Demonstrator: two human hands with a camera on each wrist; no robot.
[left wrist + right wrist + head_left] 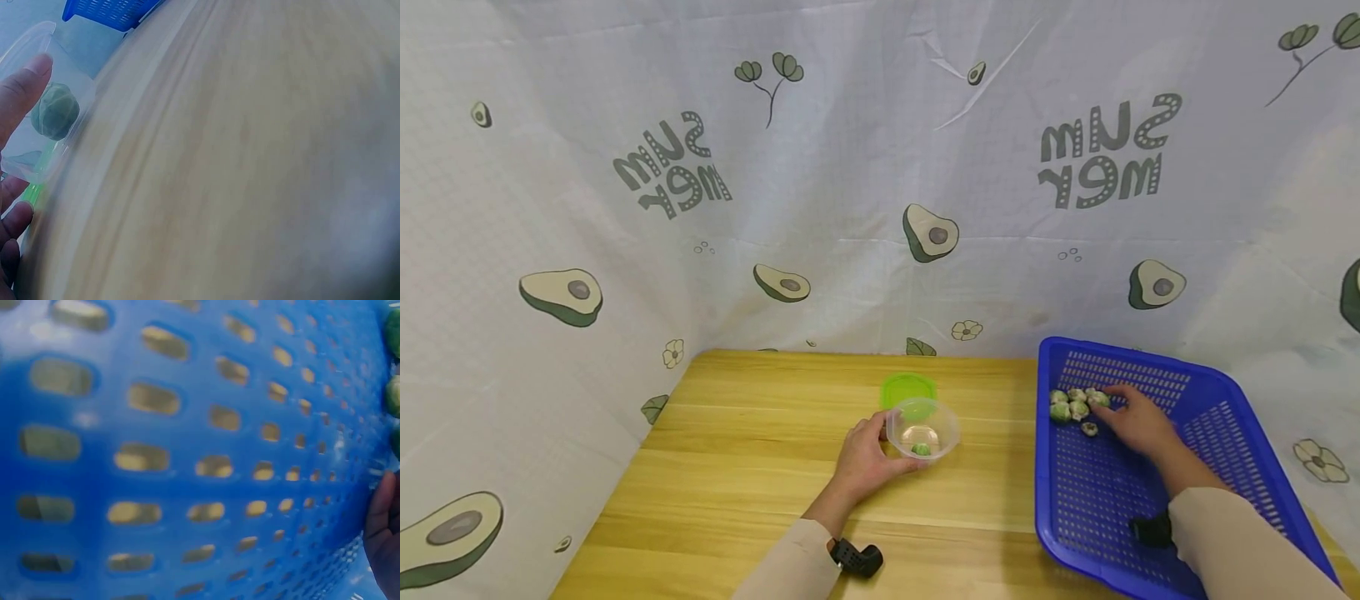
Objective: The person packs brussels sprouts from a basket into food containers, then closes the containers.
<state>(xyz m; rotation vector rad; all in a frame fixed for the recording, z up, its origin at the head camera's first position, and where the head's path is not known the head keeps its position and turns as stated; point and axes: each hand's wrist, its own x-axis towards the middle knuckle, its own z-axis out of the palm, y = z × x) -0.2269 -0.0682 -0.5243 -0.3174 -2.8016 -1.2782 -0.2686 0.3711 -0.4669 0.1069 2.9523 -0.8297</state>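
Observation:
My left hand (868,461) holds a clear round plastic tub (955,435) by its side, thumb in front and fingers behind. One green Brussels sprout (921,449) lies inside the tub; the left wrist view shows the same sprout (55,112) through the wall. My right hand (1138,423) reaches into a blue perforated basket (1097,508). Its thumb and forefinger close around a Brussels sprout (1099,399) at the edge of a cluster. Several other sprouts (1060,412) lie beside it. In the right wrist view that hand (384,531) shows only partly, below the sprouts.
A green lid (904,386) lies on the wooden table (760,450) just behind the tub. The basket stands at the table's right side. A pale curtain (850,167) printed with avocados hangs behind the table and along its left side.

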